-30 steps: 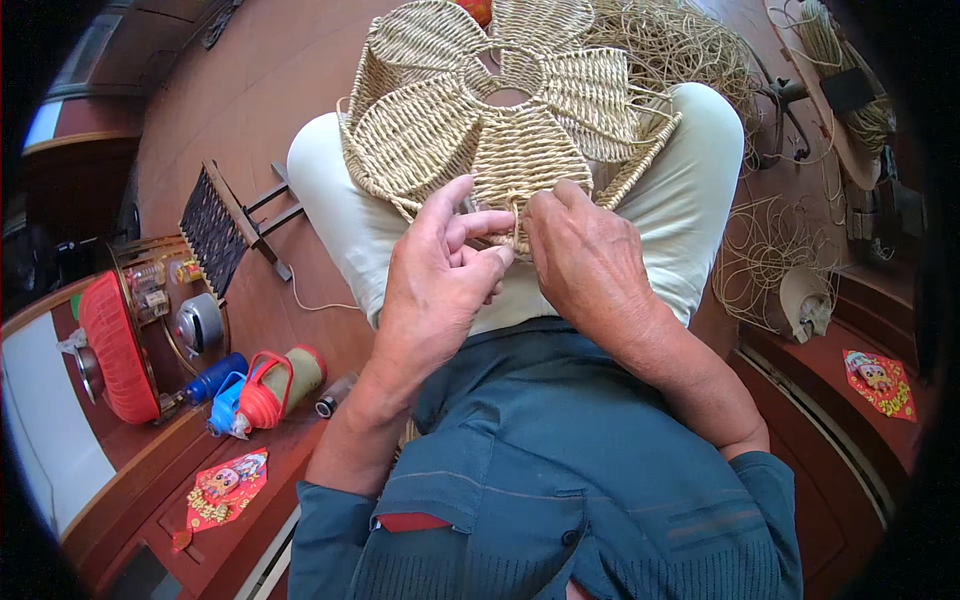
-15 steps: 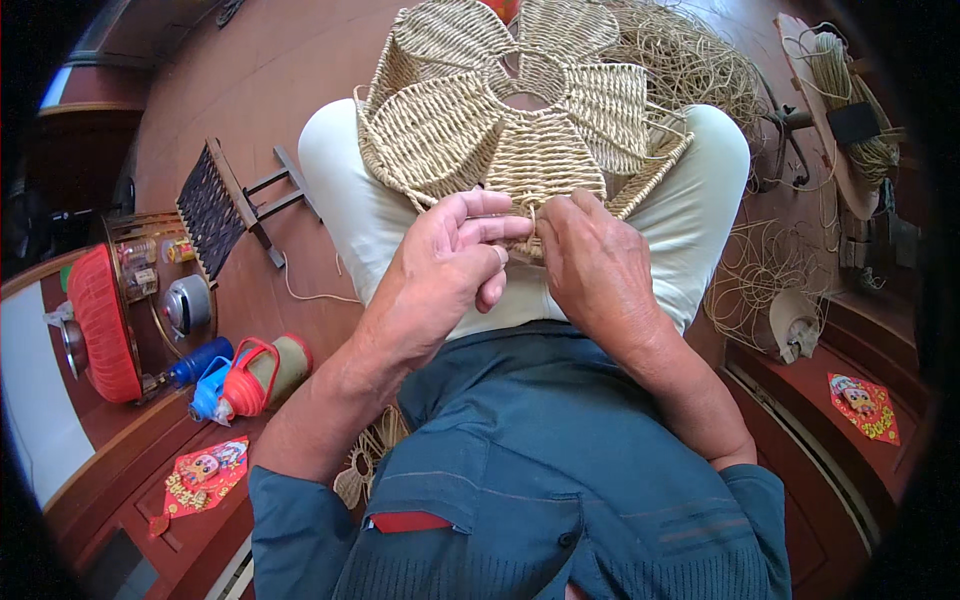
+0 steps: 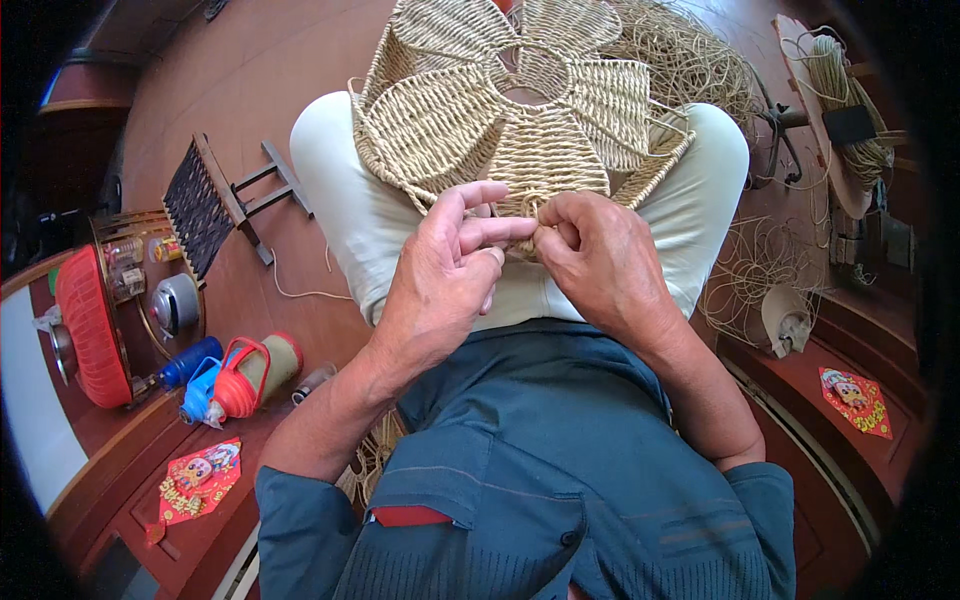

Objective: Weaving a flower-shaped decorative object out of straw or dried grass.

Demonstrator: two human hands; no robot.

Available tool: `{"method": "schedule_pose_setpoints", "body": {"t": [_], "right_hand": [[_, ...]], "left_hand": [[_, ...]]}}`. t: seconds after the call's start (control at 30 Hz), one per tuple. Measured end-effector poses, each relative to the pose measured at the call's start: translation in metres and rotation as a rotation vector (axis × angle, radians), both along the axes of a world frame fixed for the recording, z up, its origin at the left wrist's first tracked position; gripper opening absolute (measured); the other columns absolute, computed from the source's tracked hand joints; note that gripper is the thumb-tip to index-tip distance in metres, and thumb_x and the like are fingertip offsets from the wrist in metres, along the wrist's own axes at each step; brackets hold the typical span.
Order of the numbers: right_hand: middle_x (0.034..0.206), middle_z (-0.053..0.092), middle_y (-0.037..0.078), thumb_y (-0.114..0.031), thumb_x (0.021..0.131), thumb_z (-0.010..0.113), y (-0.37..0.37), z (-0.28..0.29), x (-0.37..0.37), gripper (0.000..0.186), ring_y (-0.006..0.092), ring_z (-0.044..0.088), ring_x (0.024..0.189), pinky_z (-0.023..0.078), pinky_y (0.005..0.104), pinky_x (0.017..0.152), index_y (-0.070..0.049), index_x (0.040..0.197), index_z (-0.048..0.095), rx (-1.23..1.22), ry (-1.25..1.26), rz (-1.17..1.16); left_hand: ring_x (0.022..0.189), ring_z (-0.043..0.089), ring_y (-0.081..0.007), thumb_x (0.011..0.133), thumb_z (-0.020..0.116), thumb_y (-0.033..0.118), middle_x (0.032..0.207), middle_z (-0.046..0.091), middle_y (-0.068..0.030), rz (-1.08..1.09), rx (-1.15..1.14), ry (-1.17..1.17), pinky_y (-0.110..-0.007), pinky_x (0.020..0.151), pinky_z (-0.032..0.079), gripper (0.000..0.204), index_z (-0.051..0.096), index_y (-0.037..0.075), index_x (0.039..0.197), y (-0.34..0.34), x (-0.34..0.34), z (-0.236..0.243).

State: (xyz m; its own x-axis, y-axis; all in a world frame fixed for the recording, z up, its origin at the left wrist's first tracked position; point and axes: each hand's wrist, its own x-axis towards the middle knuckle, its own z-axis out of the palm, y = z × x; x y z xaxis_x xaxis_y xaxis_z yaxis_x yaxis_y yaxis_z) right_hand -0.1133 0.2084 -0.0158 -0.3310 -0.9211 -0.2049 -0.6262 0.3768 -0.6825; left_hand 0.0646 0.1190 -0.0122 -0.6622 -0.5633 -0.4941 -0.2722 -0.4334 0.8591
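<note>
A flower-shaped woven basket [image 3: 425,125] of straw-coloured cord lies across my lap, its petals set round a ring-shaped opening. At the tip of its nearest petal my right hand [image 3: 605,250] is closed, thumb and fingers pinching a thin cord [image 3: 531,206] at the rim. Just to the left is my left hand [image 3: 440,265], its index and middle fingers stretched out and the middle fingertip beside the right hand's pinch. The left thumb is bent, and the fingers below it are partly hidden. Most of the pinched cord is covered by my fingers.
A tangled heap of cord [image 3: 690,65] lies beyond my right knee, with looser strands [image 3: 765,270] nearer. A wooden board with wound cord [image 3: 850,90] stands far right. To the left are a low stool [image 3: 205,205], a red thermos [image 3: 240,385] and a red basin [image 3: 90,325].
My right hand has turned slightly, its fingertips now pinched closer to the left middle finger. The left hand stays nearly in place; the whole view has shifted a little.
</note>
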Motion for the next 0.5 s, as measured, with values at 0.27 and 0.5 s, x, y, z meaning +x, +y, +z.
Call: {"method": "schedule_pose_setpoints", "body": {"t": [0.27,0.5], "right_hand": [[0.083,0.072,0.024,-0.02,0.09,0.07,-0.004,0.001,-0.001,0.02,0.0446,0.073,0.084,0.056,0.0545,0.079,0.0,0.088,0.074,0.064,-0.017,-0.021],[0.084,0.071,0.021,-0.019,0.091,0.071,0.0,-0.004,-0.004,0.019,0.0427,0.072,0.084,0.056,0.0523,0.078,-0.001,0.093,0.074,-0.006,-0.055,-0.004]], "left_hand": [[0.073,0.054,-0.0001,0.097,0.063,-0.004,0.125,0.076,-0.01,0.0,-0.292,-0.043,-0.019,0.063,0.048,0.05,0.056,0.003,0.147,-0.003,-0.005,-0.013],[0.079,0.064,-0.0093,0.094,0.074,0.0,0.1,0.07,-0.0051,-0.083,-0.769,-0.091,-0.027,0.072,0.054,0.02,0.076,0.002,0.114,-0.003,-0.013,-0.023]]}}
